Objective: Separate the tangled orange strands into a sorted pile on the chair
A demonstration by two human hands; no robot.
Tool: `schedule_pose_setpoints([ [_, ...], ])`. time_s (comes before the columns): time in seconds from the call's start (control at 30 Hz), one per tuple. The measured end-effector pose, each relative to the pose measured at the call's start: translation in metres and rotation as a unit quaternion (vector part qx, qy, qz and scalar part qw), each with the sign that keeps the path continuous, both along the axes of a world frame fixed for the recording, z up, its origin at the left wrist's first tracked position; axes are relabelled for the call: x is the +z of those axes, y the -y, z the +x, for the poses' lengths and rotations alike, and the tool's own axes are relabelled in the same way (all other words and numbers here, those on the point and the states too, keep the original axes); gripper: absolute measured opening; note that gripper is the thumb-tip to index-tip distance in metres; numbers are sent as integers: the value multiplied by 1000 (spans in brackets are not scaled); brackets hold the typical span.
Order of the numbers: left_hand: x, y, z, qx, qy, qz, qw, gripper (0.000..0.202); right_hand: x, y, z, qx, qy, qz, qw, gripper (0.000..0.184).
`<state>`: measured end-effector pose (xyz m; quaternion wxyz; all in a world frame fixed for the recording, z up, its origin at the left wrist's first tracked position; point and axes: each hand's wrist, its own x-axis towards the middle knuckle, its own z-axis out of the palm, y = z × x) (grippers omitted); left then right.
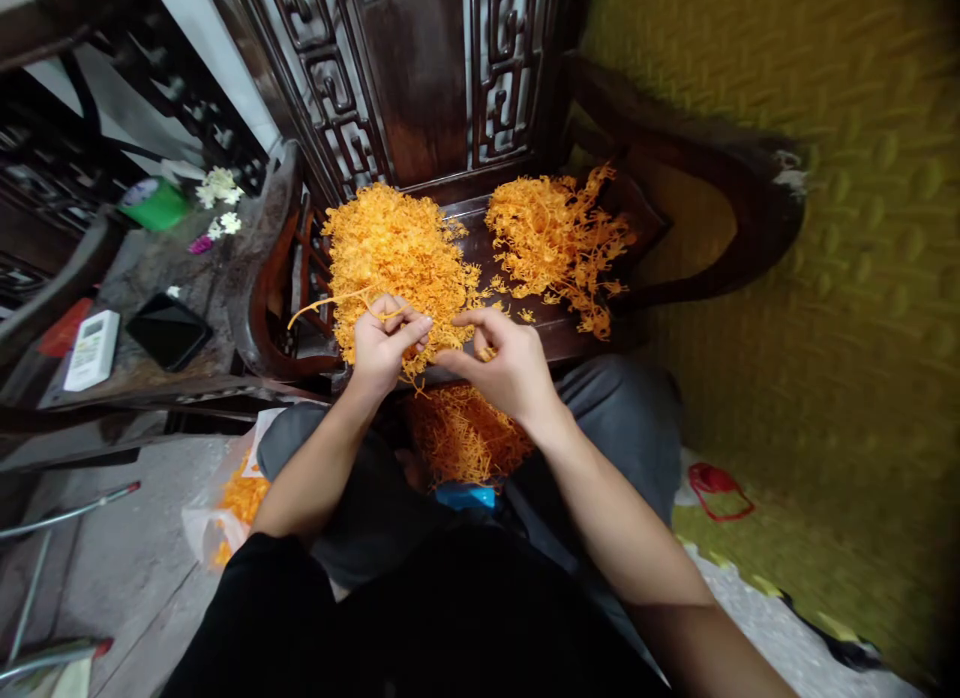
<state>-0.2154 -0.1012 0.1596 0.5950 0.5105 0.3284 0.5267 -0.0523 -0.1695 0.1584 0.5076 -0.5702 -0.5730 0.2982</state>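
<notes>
You've got a long orange strand [330, 303] pinched up by the big fluffy orange pile [394, 253] on the chair seat, curving off to the left. A looser, twiggier orange heap [555, 238] sits just right of that pile, with a third clump [465, 433] down below the seat edge.

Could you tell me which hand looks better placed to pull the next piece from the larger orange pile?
Probably the left hand: it rests right against the larger orange pile, holding a strand, while the right hand sits beside it.
</notes>
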Motion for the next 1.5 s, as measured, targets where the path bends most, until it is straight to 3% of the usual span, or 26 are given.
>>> schedule_pose_setpoints([
  [0.1, -2, 4, 3, 26, -28, 37, 999, 56, 8, 7, -10, -2, 146, 44, 988, 30],
  [0.13, -2, 3, 3, 38, -36, 39, 998, 57, 10, 10, -11, 10, 163, 55, 985, 32],
  [0.2, 0, -3, 2, 86, -27, 28, 996, 59, 12, 23, -12, 28, 154, 73, 985, 40],
  [0.3, 6, -18, -4, 144, 55, -17, 988, 63, 12, 47, -12, 34, 48, 48, 997, 38],
  [0.4, 15, -21, -7, 68, 131, -70, 987, 68, 2, 58, -9, 69, -78, -26, 994, 32],
  [0.47, 19, -16, -6, 7, 147, -108, 983, 71, -7, 55, -8, 76, -126, -46, 988, 37],
  [0.6, 19, -4, 3, -24, 129, -160, 978, 73, -14, 37, -9, 45, -119, -48, 991, 44],
  [0.73, 13, 0, 11, -14, 120, -132, 984, 75, -7, 19, -21, 34, -25, -17, 999, 32],
  [0.87, 14, -11, 4, 27, 117, -92, 988, 76, 3, 23, -32, 76, 18, 14, 997, 46],
  [1.0, 26, -31, -19, 129, 160, -31, 978, 76, 7, 56, -13, 141, -1, -71, 987, 40],
  [1.07, 32, -34, -27, 127, 175, -21, 976, 73, 0, 61, 8, 132, -31, -117, 984, 38],
  [1.17, 36, -26, -26, 64, 180, -39, 981, 64, -27, 33, 44, 52, -94, -166, 980, 39],
  [1.27, 34, -14, -17, 5, 162, -71, 984, 56, -62, -26, 64, -98, -43, -125, 986, 52],
  [1.3, 33, -11, -15, -11, 153, -78, 985, 55, -72, -46, 66, -119, -30, -120, 985, 55],
  [1.4, 26, -7, -12, -71, 110, -91, 987, 58, -91, -91, 58, -132, -8, -117, 984, 62],
  [1.5, 19, -5, -14, -139, 67, -90, 984, 58, -95, -106, 48, -105, 8, -125, 987, 66],
])
